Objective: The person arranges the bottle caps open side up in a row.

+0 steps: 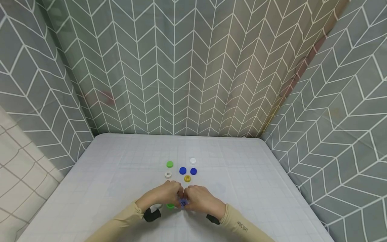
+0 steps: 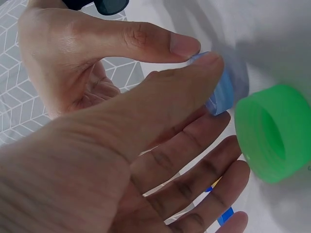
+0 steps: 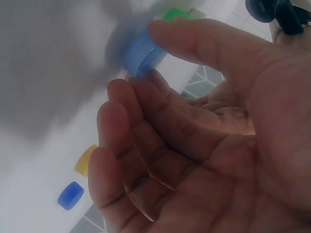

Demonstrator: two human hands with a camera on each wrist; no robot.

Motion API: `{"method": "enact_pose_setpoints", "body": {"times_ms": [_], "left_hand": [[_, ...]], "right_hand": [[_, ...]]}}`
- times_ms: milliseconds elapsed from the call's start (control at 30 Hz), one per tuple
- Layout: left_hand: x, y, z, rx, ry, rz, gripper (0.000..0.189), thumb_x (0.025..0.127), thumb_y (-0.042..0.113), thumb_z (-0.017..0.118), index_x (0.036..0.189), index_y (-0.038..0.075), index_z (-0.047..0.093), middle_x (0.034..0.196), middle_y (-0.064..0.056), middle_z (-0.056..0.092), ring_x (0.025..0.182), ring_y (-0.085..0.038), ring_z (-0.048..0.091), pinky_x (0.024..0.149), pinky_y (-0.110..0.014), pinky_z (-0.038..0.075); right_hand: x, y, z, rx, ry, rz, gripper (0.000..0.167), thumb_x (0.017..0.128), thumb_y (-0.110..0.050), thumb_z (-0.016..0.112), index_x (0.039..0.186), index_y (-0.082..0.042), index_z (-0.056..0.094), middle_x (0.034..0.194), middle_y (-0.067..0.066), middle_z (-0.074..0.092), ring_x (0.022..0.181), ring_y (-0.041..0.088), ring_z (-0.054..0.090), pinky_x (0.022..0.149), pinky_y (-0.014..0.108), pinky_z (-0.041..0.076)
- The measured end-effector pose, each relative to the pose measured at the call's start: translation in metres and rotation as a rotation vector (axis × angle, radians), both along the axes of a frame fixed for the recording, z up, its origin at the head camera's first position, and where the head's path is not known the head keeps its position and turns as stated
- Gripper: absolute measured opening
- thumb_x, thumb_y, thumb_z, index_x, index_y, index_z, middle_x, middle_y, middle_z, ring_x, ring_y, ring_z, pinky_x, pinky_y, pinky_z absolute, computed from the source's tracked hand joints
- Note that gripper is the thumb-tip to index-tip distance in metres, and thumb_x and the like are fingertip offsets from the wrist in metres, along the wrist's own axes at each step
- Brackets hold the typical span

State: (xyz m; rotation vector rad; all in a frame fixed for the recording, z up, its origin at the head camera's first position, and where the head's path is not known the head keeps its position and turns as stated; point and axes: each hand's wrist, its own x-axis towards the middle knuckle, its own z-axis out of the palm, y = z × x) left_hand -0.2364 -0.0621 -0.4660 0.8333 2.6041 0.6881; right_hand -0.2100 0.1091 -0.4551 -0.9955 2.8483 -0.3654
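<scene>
Low in the middle of the table, my left hand (image 1: 169,195) and right hand (image 1: 201,200) meet around one translucent light-blue bottle cap (image 1: 183,203). Thumb and fingertips of the left hand pinch the cap's edge in the left wrist view, its other fingers spread below. In the right wrist view the right thumb and index finger grip the same blue cap (image 3: 143,56) from the opposite side. A bright green cap (image 2: 277,133) stands close beside the left fingertips, its hollow side partly showing. My fingers hide part of the blue cap.
Ahead of the hands lie a yellow cap (image 1: 187,178), two dark-blue caps (image 1: 182,170), a white cap with a printed square (image 1: 168,174), another white cap (image 1: 192,161) and a green cap (image 1: 170,164). A whitish round thing (image 1: 157,206) shows partly by the left wrist.
</scene>
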Motion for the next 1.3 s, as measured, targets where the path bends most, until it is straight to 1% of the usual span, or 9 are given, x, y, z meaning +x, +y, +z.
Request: {"method": "enact_pose_setpoints", "body": {"times_ms": [200,367,533,700,933,1033,1133,1200,1300], "left_hand": [[0.001,-0.0005,0.0011,0.015,-0.02,-0.006,0.026,0.065,0.02,0.087,0.086,0.014,0.072,0.082,0.009,0.066,0.07,-0.002,0.056,0.065,-0.02,0.048],[0.0015,-0.0006,0.002,0.02,-0.015,-0.017,0.027,0.066,0.018,0.087,0.087,0.011,0.072,0.082,0.007,0.065,0.069,-0.002,0.055,0.064,-0.02,0.048],[0.0022,0.0001,0.0026,0.02,-0.007,-0.034,0.027,0.064,0.016,0.087,0.086,0.01,0.072,0.081,0.006,0.064,0.068,-0.002,0.053,0.065,-0.019,0.048],[0.0037,0.0014,0.0032,0.006,0.004,-0.032,0.026,0.064,0.016,0.087,0.085,0.01,0.073,0.08,0.006,0.064,0.068,-0.002,0.052,0.066,-0.019,0.048],[0.0029,0.0015,-0.0002,-0.002,0.026,-0.032,0.028,0.063,0.016,0.088,0.087,0.009,0.073,0.08,0.006,0.063,0.067,-0.002,0.051,0.065,-0.019,0.047],[0.002,0.0007,-0.0013,0.0,0.028,-0.048,0.031,0.063,0.018,0.088,0.088,0.008,0.072,0.08,0.006,0.063,0.068,-0.002,0.05,0.064,-0.019,0.047],[0.0015,-0.0017,0.0006,0.015,0.008,-0.055,0.034,0.064,0.019,0.087,0.092,0.008,0.071,0.084,0.005,0.064,0.072,-0.004,0.053,0.067,-0.021,0.048],[0.0013,-0.004,0.0032,0.026,-0.005,-0.049,0.037,0.065,0.021,0.087,0.095,0.007,0.07,0.088,0.003,0.065,0.077,-0.007,0.056,0.07,-0.023,0.049],[0.0004,-0.0064,0.0084,0.046,-0.02,-0.029,0.036,0.069,0.02,0.085,0.098,0.006,0.07,0.091,0.0,0.067,0.081,-0.011,0.06,0.071,-0.026,0.05]], "right_hand": [[0.0006,-0.0004,0.0005,0.009,-0.002,-0.004,0.021,0.074,-0.025,0.083,0.087,-0.013,0.071,0.073,-0.011,0.06,0.062,0.0,0.044,0.059,0.015,0.041],[0.0003,-0.0008,0.0006,0.012,0.003,-0.004,0.02,0.073,-0.022,0.082,0.086,-0.013,0.07,0.073,-0.011,0.059,0.062,0.0,0.044,0.058,0.015,0.041],[0.0006,-0.0011,-0.0001,0.013,-0.012,-0.009,0.021,0.071,-0.018,0.082,0.086,-0.013,0.069,0.073,-0.011,0.059,0.061,0.001,0.044,0.058,0.016,0.041],[0.0009,-0.001,-0.0017,0.013,-0.003,-0.013,0.02,0.07,-0.018,0.083,0.084,-0.013,0.069,0.072,-0.011,0.059,0.06,0.001,0.043,0.057,0.017,0.04],[0.0004,-0.0007,-0.0037,0.01,-0.003,-0.011,0.02,0.071,-0.019,0.083,0.084,-0.014,0.068,0.073,-0.011,0.06,0.061,0.001,0.043,0.058,0.016,0.041],[0.0002,0.0004,-0.0028,0.007,-0.02,-0.007,0.022,0.072,-0.021,0.083,0.087,-0.013,0.068,0.076,-0.009,0.062,0.062,0.0,0.044,0.059,0.016,0.041],[-0.0016,0.0024,-0.0006,-0.001,-0.036,-0.013,0.028,0.073,-0.026,0.083,0.093,-0.012,0.069,0.081,-0.007,0.066,0.065,0.0,0.046,0.061,0.016,0.043],[-0.0034,0.0039,0.0013,-0.018,-0.051,-0.021,0.032,0.074,-0.029,0.082,0.097,-0.011,0.07,0.085,-0.006,0.068,0.067,-0.001,0.048,0.063,0.016,0.044],[-0.0071,0.0068,0.0046,-0.047,-0.054,-0.024,0.033,0.077,-0.032,0.08,0.101,-0.011,0.07,0.088,-0.005,0.07,0.071,-0.001,0.052,0.064,0.017,0.045]]}}
